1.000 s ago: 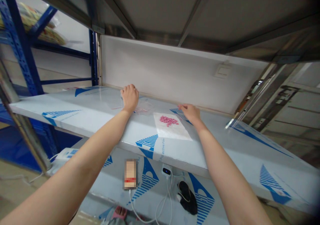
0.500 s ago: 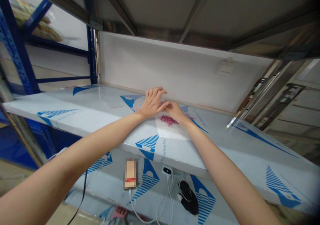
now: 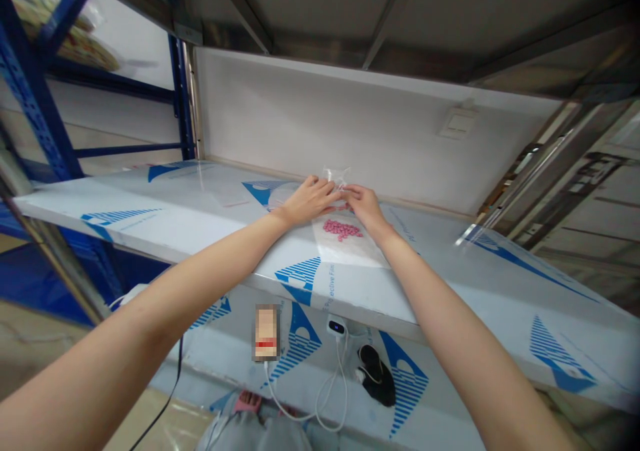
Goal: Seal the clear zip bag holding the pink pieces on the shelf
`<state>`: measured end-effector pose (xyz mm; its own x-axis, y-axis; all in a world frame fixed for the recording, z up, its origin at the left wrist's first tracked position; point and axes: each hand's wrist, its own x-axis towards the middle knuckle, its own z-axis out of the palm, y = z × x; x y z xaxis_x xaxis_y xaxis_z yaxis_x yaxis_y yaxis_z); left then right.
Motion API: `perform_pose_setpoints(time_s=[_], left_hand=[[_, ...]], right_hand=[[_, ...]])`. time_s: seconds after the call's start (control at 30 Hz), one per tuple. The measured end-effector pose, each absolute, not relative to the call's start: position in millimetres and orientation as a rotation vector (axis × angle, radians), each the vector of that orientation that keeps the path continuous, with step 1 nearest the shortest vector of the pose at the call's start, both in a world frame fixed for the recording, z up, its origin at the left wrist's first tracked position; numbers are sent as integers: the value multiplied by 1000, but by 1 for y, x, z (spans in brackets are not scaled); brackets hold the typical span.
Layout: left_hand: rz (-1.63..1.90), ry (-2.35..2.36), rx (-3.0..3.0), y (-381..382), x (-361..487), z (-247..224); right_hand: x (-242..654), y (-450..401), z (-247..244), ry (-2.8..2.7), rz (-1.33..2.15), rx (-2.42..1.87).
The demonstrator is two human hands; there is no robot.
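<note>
A small clear plastic bag (image 3: 336,176) sticks up between the two hands near the middle of the frame, at the back of the shelf. The left hand (image 3: 310,201) is half closed, its fingertips (image 3: 330,187) at the bag, and the right hand (image 3: 364,205) curls toward it from the other side (the film is so clear that I cannot tell how firmly either has hold). Just below, pink tablets (image 3: 343,229) lie clustered on a white sheet (image 3: 353,254), which rests on a shelf (image 3: 150,197) covered in blue-printed protective film.
</note>
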<state>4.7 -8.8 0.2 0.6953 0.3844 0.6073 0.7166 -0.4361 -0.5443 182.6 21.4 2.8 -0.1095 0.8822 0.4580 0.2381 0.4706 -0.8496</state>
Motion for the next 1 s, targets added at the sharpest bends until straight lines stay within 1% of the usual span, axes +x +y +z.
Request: perform_pose_setpoints(time_s=[0.13,0.33,0.63,0.8,1.0], left_hand=[[-428,-872,-2105,-9,8,-1],[-465,-857,-2137,-9,7,3],[-761,-1092,-2210,-5,1,7],[-833,-1049,-2326,-2,0,4],[-899,-955,-2456,-3,1,7]], right_hand=[[188,25,2,-1631,734,-1001],[189,20,5,-1673,738,-977],[183,3,9,-1836,847,-853],[181,7,6,-1916,779,-823],[180,7,8,-1875,721,-845]])
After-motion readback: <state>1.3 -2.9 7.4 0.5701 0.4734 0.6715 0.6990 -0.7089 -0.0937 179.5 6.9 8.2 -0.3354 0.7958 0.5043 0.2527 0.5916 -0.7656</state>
